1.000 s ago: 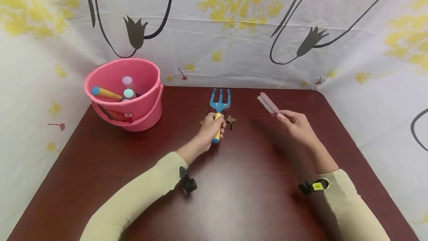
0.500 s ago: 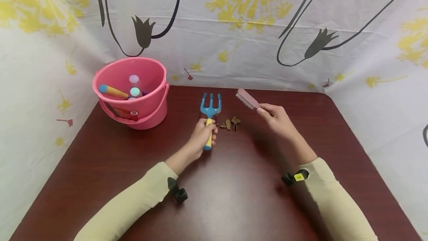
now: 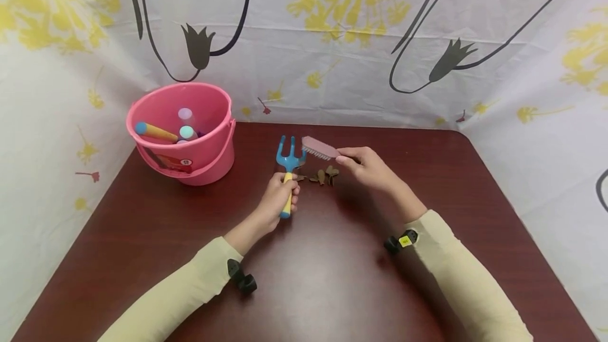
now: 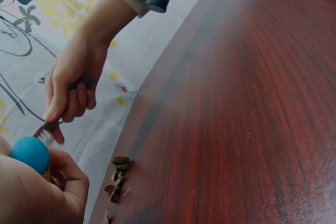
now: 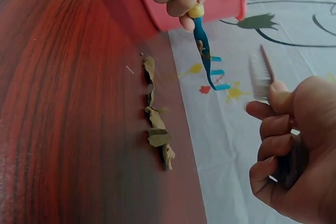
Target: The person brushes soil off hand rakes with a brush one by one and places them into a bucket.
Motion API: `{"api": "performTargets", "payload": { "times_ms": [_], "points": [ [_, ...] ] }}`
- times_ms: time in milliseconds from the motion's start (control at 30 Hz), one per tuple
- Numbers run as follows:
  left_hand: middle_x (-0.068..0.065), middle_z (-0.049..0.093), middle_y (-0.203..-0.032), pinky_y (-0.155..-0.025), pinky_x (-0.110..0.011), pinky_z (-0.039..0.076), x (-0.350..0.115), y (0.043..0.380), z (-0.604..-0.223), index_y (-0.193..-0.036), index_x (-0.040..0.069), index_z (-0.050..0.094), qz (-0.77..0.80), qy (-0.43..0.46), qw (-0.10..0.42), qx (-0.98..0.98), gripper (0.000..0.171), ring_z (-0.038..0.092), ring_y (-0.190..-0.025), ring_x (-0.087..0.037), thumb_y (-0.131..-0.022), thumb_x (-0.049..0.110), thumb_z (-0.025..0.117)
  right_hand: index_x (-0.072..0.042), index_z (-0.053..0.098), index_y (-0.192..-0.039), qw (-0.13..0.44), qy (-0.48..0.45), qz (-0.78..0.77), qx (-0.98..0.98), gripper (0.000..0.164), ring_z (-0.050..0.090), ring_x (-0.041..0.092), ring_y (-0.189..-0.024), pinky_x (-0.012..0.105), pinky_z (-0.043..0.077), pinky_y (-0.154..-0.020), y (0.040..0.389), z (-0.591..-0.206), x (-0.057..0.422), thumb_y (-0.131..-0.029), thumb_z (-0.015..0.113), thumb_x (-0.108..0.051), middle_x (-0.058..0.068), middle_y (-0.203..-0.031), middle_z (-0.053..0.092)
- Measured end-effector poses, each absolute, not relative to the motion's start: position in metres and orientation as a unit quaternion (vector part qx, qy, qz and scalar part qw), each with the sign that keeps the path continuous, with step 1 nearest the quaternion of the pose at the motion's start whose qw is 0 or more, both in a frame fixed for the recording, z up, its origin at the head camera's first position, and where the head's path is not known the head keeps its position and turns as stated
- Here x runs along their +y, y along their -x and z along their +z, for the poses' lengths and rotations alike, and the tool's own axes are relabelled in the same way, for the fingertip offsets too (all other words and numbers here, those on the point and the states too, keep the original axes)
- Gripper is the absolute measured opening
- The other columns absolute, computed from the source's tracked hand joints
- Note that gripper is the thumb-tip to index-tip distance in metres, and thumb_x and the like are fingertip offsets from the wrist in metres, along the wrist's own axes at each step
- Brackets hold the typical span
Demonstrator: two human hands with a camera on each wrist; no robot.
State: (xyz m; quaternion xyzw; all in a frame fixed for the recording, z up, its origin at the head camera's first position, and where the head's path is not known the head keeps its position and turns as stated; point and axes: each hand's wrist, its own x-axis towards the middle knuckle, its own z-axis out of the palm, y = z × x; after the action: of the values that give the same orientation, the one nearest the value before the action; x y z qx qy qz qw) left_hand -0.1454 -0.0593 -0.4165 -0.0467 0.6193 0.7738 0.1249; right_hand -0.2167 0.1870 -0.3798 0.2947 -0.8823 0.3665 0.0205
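Observation:
My left hand (image 3: 276,198) grips the yellow handle of a small blue garden hand fork (image 3: 290,161), tines pointing away. A brown bit clings to the fork (image 5: 201,47) in the right wrist view. My right hand (image 3: 372,169) holds a pink brush (image 3: 320,148) by its handle, white bristles toward the fork. The brush tip overlaps one tine in the head view; the right wrist view shows a gap between them. Several dry brown leaves (image 3: 321,177) lie on the table below and between the two tools. The left wrist view hides most of the fork.
A pink bucket (image 3: 209,160) stands at the back left, holding a blue-and-yellow handle (image 3: 159,133) and other pieces. Its handle hangs down the front. Patterned white cloth (image 3: 285,78) rises behind the dark red table (image 3: 304,278) and along both sides.
My right hand has carried the brush left, from well right of the leaves to beside the fork's tines. My left hand has shifted the fork slightly left and nearer, uncovering more leaves.

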Motion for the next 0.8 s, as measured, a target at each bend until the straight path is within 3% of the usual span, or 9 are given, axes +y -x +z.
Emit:
{"api": "performTargets", "payload": {
  "times_ms": [133, 300, 467, 567, 800],
  "points": [
    [-0.007, 0.047, -0.082, -0.047, -0.019, 0.041, -0.059, 0.143, -0.417, -0.127, 0.000, 0.040, 0.775, 0.043, 0.127, 0.618, 0.025, 0.042, -0.057, -0.009, -0.102, 0.006, 0.045, -0.002, 0.068, -0.130, -0.005, -0.315, 0.330, -0.890, 0.033, 0.058, 0.019, -0.081, 0.039, 0.046, -0.074, 0.216, -0.377, 0.180, -0.104, 0.061, -0.021, 0.010, -0.108, 0.071],
    [-0.006, 0.044, -0.080, -0.046, -0.019, 0.038, -0.058, 0.141, -0.417, -0.129, -0.001, 0.039, 0.777, 0.044, 0.128, 0.615, 0.027, 0.040, -0.057, -0.009, -0.103, 0.006, 0.045, -0.006, 0.069, -0.130, -0.014, -0.324, 0.273, -0.906, 0.033, 0.046, 0.014, -0.059, 0.036, 0.041, -0.060, 0.215, -0.376, 0.173, -0.103, 0.062, -0.023, 0.003, -0.086, 0.067],
    [-0.005, 0.042, -0.080, -0.047, -0.019, 0.036, -0.056, 0.139, -0.418, -0.129, 0.000, 0.039, 0.771, 0.036, 0.136, 0.621, 0.028, 0.037, -0.056, -0.008, -0.102, 0.005, 0.043, -0.013, 0.074, -0.108, 0.021, -0.328, 0.196, -0.924, 0.019, 0.043, 0.012, -0.057, 0.035, 0.035, -0.053, 0.215, -0.374, 0.169, -0.102, 0.063, -0.027, -0.005, -0.068, 0.053],
    [-0.004, 0.041, -0.079, -0.046, -0.019, 0.034, -0.055, 0.138, -0.419, -0.129, 0.000, 0.039, 0.768, 0.028, 0.140, 0.624, 0.028, 0.036, -0.055, -0.008, -0.101, 0.005, 0.043, -0.016, 0.069, -0.091, 0.043, -0.328, 0.161, -0.930, 0.018, 0.044, 0.014, -0.059, 0.035, 0.033, -0.050, 0.215, -0.372, 0.168, -0.102, 0.064, -0.029, -0.006, -0.063, 0.044],
    [-0.002, 0.040, -0.076, -0.044, -0.019, 0.032, -0.054, 0.137, -0.418, -0.129, -0.001, 0.040, 0.772, 0.018, 0.141, 0.619, 0.028, 0.034, -0.053, -0.007, -0.101, 0.004, 0.043, -0.021, 0.065, -0.087, 0.074, -0.303, 0.134, -0.941, 0.016, 0.048, 0.017, -0.057, 0.036, 0.036, -0.044, 0.214, -0.371, 0.168, -0.099, 0.067, -0.031, -0.007, -0.060, 0.045]
  ]
}}
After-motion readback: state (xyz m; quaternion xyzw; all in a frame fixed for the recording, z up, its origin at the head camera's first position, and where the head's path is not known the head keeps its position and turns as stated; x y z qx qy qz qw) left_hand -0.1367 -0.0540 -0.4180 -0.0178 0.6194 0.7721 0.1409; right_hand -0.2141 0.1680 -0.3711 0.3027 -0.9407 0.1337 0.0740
